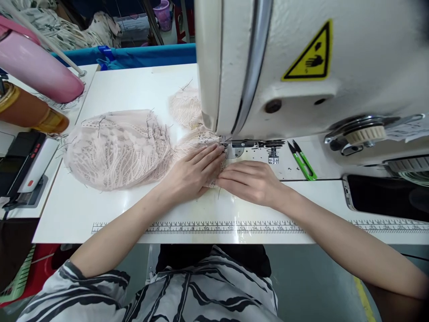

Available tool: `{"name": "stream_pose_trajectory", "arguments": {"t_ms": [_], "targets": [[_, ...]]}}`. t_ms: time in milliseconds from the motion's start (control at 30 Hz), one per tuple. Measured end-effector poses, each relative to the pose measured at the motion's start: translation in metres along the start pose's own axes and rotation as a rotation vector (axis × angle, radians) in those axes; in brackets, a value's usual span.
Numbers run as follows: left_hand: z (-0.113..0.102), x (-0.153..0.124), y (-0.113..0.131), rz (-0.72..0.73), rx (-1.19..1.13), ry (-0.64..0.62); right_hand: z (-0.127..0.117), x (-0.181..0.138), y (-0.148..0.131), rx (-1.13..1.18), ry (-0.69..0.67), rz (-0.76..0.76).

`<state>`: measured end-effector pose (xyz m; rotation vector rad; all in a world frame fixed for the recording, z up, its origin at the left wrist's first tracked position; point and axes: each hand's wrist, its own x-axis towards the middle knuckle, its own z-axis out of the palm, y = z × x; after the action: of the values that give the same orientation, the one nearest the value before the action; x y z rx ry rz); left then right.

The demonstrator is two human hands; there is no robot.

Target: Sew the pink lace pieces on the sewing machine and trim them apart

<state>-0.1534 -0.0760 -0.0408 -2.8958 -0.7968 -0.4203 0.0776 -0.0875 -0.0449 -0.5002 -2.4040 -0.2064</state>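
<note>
A pale pink lace fabric (117, 147) lies spread on the white sewing table (134, 89), running to the right under the presser foot (234, 150) of the white sewing machine (301, 67). My left hand (192, 172) lies flat on the lace, fingers pointing at the presser foot. My right hand (251, 181) presses flat on the lace edge just in front of the foot, its fingertips touching those of the left hand. Neither hand grips anything. The needle is hidden behind the machine head.
Green thread snips (301, 161) lie right of the foot. A black phone (385, 197) rests at the right. A ruler strip (201, 228) runs along the table's front edge. A pink lamp head (36, 62), an orange bottle (30, 112) and a control box (27, 165) stand at left.
</note>
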Motion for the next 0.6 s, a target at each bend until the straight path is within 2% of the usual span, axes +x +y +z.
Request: {"name": "stream_pose_trajectory", "arguments": {"t_ms": [133,433,600], "targets": [[0.006,-0.003,-0.003,-0.031,-0.074,-0.085,0.001,0.000,-0.001,-0.010,-0.027,0.023],[-0.004,-0.002,-0.017,-0.038,-0.203,-0.085,0.011,-0.002,-0.005,-0.027,-0.102,-0.012],[-0.006,0.000,-0.018,-0.035,-0.181,-0.072,0.015,-0.004,-0.006,0.018,-0.102,-0.011]]}}
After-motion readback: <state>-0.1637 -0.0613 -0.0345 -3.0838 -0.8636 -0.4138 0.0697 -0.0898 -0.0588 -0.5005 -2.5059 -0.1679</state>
